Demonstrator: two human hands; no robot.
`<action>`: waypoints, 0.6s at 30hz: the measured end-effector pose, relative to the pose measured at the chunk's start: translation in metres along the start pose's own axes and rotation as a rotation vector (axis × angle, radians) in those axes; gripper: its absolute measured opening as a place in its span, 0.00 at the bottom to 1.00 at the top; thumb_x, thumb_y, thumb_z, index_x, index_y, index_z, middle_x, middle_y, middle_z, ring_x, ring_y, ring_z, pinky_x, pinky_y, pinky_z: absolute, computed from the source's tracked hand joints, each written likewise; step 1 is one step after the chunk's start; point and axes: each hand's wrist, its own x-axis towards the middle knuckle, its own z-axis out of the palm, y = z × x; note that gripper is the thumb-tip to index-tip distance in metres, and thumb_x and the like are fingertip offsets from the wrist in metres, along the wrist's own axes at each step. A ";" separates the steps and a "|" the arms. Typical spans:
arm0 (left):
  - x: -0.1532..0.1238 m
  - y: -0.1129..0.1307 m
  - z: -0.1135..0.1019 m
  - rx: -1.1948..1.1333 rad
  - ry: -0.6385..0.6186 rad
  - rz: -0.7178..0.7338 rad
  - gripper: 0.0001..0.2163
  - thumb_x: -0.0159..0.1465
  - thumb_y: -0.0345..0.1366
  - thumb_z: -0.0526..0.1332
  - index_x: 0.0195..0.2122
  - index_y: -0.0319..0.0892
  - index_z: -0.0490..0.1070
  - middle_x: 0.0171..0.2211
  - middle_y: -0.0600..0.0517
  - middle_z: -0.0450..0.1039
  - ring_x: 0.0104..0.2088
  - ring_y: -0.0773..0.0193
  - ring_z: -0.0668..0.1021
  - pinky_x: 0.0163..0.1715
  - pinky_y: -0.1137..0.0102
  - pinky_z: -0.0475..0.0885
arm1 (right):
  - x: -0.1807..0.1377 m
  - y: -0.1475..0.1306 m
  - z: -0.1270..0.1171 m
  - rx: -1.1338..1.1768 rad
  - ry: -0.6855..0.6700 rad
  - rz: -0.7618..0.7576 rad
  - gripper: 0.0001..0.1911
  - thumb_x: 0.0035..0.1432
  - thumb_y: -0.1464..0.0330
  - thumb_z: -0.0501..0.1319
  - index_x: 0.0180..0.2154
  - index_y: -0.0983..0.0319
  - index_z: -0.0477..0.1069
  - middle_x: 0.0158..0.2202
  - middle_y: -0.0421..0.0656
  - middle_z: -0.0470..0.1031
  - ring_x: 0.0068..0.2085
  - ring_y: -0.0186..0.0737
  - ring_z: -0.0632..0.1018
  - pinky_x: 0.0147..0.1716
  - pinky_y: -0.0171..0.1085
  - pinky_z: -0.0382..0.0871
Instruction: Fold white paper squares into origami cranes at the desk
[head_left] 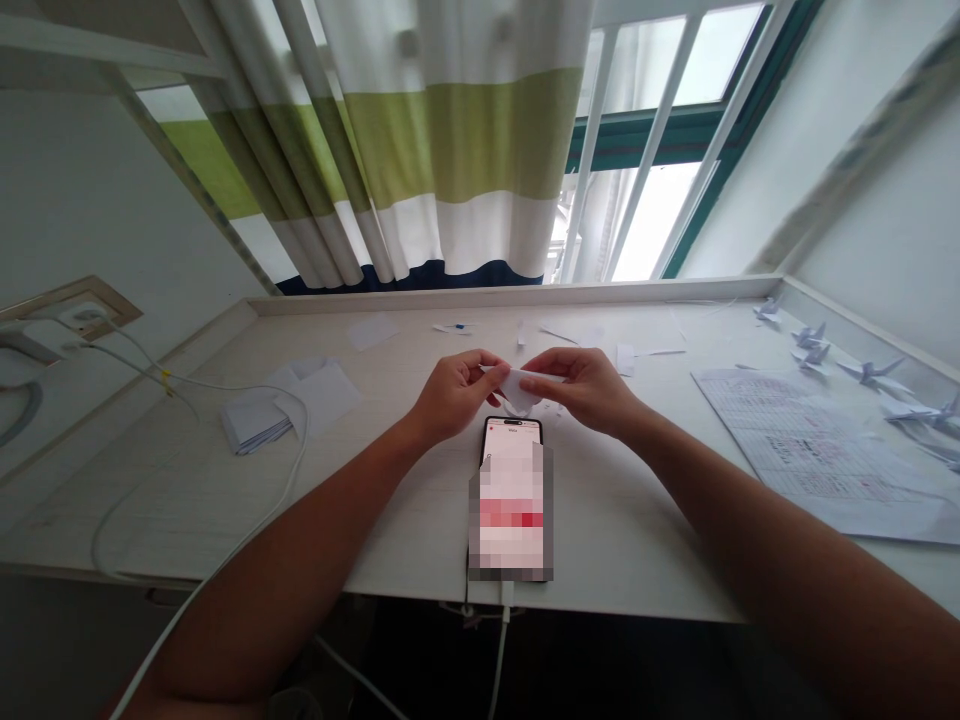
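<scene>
A small piece of folded white paper point(517, 390) is held up between my two hands, just beyond the top end of a phone. My left hand point(463, 392) pinches its left side between thumb and fingers. On the right side, my right hand point(581, 385) grips it with the thumb on the near face. Fingers cover much of the paper, so its full shape is hidden. Below it the phone point(512, 490) lies face up with its screen lit, partly blurred, and a white charging cable point(505, 625) runs from its near end.
At the left are loose white paper sheets point(259, 418) and a long white cable point(300, 450) crossing the table. Folded paper cranes point(870, 370) line the right side beside a written sheet point(825, 440). Paper scraps point(625, 358) lie behind my hands. A raised rim point(420, 298) edges the table's back.
</scene>
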 end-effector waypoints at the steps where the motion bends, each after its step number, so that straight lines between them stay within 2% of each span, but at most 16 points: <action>1: 0.000 0.000 0.000 -0.009 0.001 -0.005 0.19 0.60 0.51 0.72 0.37 0.37 0.79 0.27 0.48 0.82 0.26 0.62 0.82 0.28 0.68 0.80 | 0.000 0.001 0.001 0.012 0.002 0.003 0.18 0.54 0.54 0.75 0.38 0.62 0.82 0.34 0.47 0.85 0.35 0.44 0.84 0.35 0.44 0.80; 7: 0.000 -0.003 0.000 -0.022 0.005 0.000 0.19 0.62 0.52 0.71 0.36 0.37 0.80 0.28 0.48 0.82 0.27 0.62 0.82 0.28 0.68 0.81 | -0.001 0.000 0.003 0.062 -0.058 0.059 0.19 0.54 0.56 0.75 0.40 0.63 0.82 0.37 0.48 0.85 0.38 0.45 0.85 0.38 0.45 0.81; 10: -0.001 -0.002 0.001 -0.032 0.027 0.005 0.19 0.62 0.51 0.71 0.36 0.37 0.79 0.28 0.48 0.81 0.28 0.63 0.82 0.28 0.68 0.80 | -0.002 -0.002 0.005 0.075 -0.084 0.062 0.19 0.56 0.55 0.74 0.40 0.64 0.82 0.36 0.48 0.85 0.36 0.43 0.84 0.37 0.43 0.80; 15: -0.004 0.001 0.006 -0.071 -0.060 -0.052 0.17 0.60 0.46 0.74 0.41 0.37 0.78 0.35 0.45 0.84 0.34 0.60 0.85 0.31 0.70 0.79 | 0.000 0.000 0.008 0.214 0.045 0.035 0.19 0.55 0.53 0.75 0.38 0.62 0.80 0.35 0.44 0.83 0.34 0.39 0.82 0.37 0.41 0.79; 18: -0.007 -0.001 0.010 -0.058 -0.060 -0.090 0.15 0.61 0.45 0.74 0.37 0.38 0.78 0.33 0.45 0.84 0.35 0.58 0.86 0.30 0.70 0.78 | 0.002 0.002 0.009 0.301 0.109 0.056 0.20 0.52 0.53 0.77 0.36 0.61 0.78 0.32 0.42 0.81 0.32 0.37 0.80 0.35 0.39 0.77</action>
